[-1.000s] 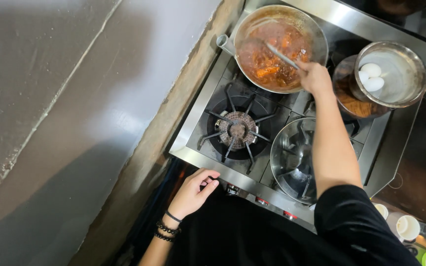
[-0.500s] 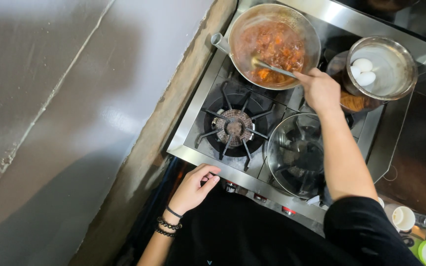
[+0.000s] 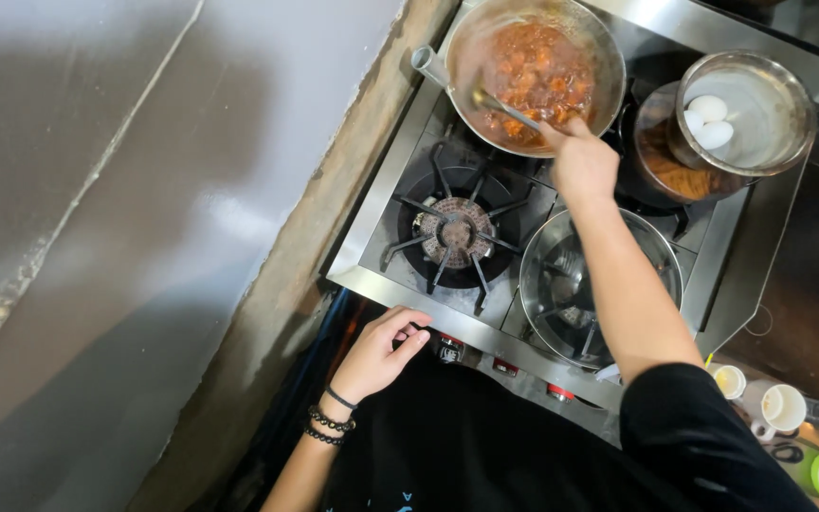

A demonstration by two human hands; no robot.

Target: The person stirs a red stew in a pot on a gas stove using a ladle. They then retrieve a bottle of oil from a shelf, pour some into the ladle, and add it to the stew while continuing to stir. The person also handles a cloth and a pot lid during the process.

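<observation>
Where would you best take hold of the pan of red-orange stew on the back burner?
By the stub handle of the pan, coming from the wall side: it juts clear of the rim, away from the stirring right hand and the neighbouring pot with the eggs.

Two eggs [image 3: 708,120] are seen at upper right, one pan of stew [image 3: 533,71] at top, two cups [image 3: 760,398] at lower right.

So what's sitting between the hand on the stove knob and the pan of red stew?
In the head view, an unused burner lies between the left hand and the pan.
</observation>
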